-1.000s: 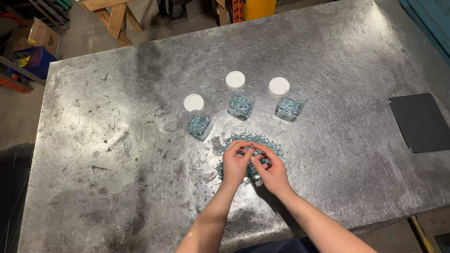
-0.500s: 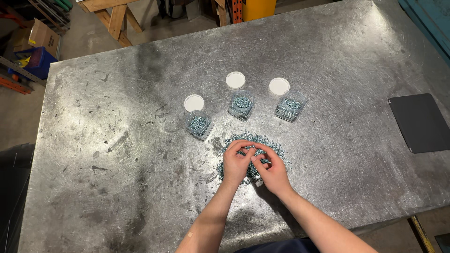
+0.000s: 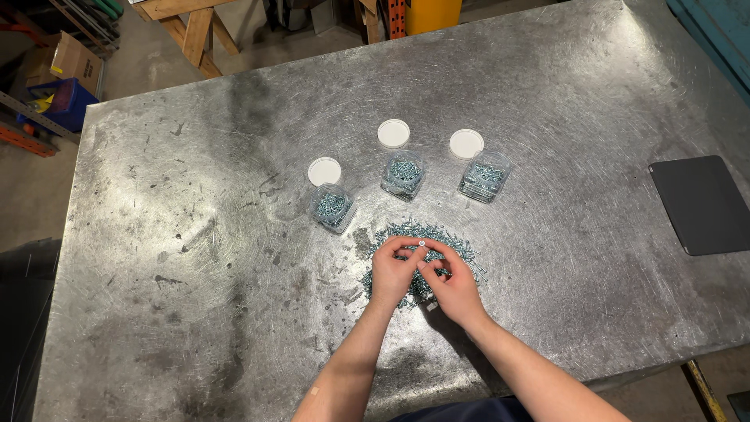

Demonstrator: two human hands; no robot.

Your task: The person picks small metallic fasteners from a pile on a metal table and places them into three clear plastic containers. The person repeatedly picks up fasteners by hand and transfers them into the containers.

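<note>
Screw (image 3: pixel 421 244) sits pinched between fingers of left hand (image 3: pixel 393 273) and right hand (image 3: pixel 451 286), above the screw pile (image 3: pixel 461 248).

Both hands, left (image 3: pixel 393 271) and right (image 3: pixel 451 283), meet fingertips together, forearms converging

A dark grey flat pad (image 3: pixel 701 205) lies near the right edge of the scratched metal counter (image 3: pixel 195 234), well apart from everything else on it. Beyond the far edge stands a wooden sawhorse (image 3: pixel 187 27) on the concrete floor (image 3: pixel 258 47), with a yellow bin (image 3: pixel 432 13) further right. Off the far left corner sit a cardboard box (image 3: pixel 74 61) and a blue crate (image 3: pixel 64 103). A teal panel (image 3: pixel 723 35) shows past the far right corner.
</note>
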